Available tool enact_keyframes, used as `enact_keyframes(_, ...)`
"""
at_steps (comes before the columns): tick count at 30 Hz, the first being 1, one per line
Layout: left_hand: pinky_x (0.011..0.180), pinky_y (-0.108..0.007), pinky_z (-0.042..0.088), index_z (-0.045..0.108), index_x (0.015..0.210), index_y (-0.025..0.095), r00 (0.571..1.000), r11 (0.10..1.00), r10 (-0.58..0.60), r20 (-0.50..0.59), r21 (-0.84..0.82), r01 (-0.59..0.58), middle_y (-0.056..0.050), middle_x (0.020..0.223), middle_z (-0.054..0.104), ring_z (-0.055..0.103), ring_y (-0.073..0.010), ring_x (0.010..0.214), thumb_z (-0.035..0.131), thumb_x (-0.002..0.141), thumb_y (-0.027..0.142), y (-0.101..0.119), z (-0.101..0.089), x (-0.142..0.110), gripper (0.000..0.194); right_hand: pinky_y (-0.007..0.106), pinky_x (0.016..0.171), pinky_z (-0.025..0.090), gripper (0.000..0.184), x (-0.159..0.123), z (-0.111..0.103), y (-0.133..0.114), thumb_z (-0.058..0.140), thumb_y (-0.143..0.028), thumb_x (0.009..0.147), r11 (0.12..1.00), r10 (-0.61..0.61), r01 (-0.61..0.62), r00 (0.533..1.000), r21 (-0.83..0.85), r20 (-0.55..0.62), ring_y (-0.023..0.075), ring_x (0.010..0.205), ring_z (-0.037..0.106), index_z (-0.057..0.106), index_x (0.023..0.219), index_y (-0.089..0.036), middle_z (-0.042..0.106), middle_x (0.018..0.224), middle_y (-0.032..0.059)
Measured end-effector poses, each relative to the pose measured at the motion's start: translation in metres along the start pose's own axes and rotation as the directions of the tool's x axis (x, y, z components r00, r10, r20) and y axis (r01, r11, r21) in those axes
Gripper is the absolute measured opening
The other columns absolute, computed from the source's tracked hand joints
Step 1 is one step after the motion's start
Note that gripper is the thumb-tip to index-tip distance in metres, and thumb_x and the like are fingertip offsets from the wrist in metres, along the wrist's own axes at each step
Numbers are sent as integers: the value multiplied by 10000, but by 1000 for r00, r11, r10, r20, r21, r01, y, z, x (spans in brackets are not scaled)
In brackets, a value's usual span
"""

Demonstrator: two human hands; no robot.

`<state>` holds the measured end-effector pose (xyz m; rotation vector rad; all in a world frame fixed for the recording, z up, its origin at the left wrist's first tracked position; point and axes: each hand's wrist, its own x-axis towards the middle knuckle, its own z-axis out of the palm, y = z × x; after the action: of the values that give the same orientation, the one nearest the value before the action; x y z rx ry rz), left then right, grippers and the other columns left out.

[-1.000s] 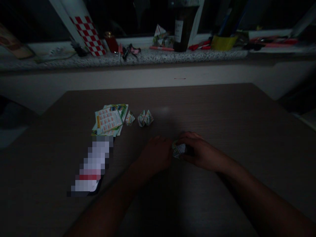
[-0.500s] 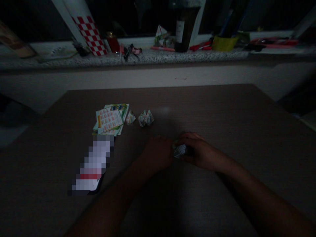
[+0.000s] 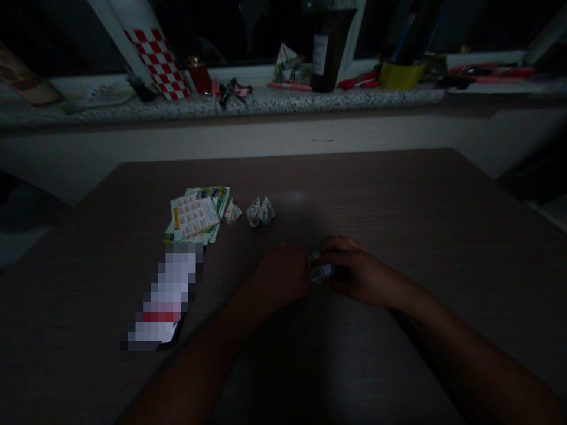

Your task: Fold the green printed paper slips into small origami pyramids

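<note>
Both of my hands meet near the middle of a dark wooden table. A small folded piece of printed paper is pinched between them. My left hand curls against its left side, my right hand covers its top and right side with bent fingers. Most of the paper is hidden under the fingers. Farther back on the left lie two small folded paper shapes and another one, beside a stack of printed paper sheets.
A blurred-out flat object lies on the table at the left front. Behind the table a stone ledge carries a dark bottle, a red-and-white checked box, a yellow cup, pens and clutter. The room is dim.
My right fingers have closed further over the folded paper, so less of it shows. The hands stay in the same spot on the table.
</note>
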<state>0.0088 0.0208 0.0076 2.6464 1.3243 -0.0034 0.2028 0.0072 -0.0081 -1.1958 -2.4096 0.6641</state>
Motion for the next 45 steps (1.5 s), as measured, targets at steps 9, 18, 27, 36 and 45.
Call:
enact_keyframes(9, 724, -386, 473, 622, 900, 144, 1000, 1000, -5, 0, -5, 5, -111, 912, 675, 617, -260, 841, 412, 883, 264, 1, 0, 1, 243, 396, 912, 408, 181, 4, 10, 4, 707, -231, 776, 1000, 21, -21, 994, 5, -106, 212, 991, 571, 726, 954, -263, 623, 1006, 45)
enact_keyframes(18, 700, -367, 461, 623, 867, 145, 1000, 1000, 1, -10, -5, -1, -106, 879, 677, 614, -246, 801, 437, 850, 238, 1, 1, 0, 208, 410, 921, 410, 269, 4, 6, 5, 713, -223, 748, 1000, 15, -14, 999, 22, -50, 225, 1019, 565, 710, 1012, -271, 620, 1046, 51)
enact_keyframes(27, 712, -371, 465, 622, 868, 145, 1000, 1000, -3, -3, -2, 3, -108, 885, 676, 616, -250, 810, 432, 862, 249, 0, 1, 1, 217, 414, 941, 395, 347, 1, 0, -1, 713, -180, 720, 999, 31, -31, 999, -19, 9, 242, 1061, 535, 694, 1055, -269, 603, 1087, 57)
enact_keyframes(36, 713, -361, 471, 629, 889, 144, 1000, 1000, -10, 17, -3, 10, -113, 900, 678, 622, -250, 819, 426, 874, 251, 1, -2, 1, 230, 420, 937, 401, 350, 2, 3, -1, 716, -179, 698, 999, 36, -36, 999, -11, -19, 242, 1048, 549, 703, 1033, -279, 609, 1077, 53)
enact_keyframes(45, 722, -370, 478, 632, 884, 142, 999, 1000, -24, 38, -1, 24, -121, 915, 679, 624, -256, 830, 432, 868, 251, 3, -4, 1, 228, 424, 919, 403, 382, 4, 11, 3, 773, -200, 607, 997, 74, -74, 994, 3, -84, 241, 1016, 564, 724, 975, -289, 620, 1068, 36)
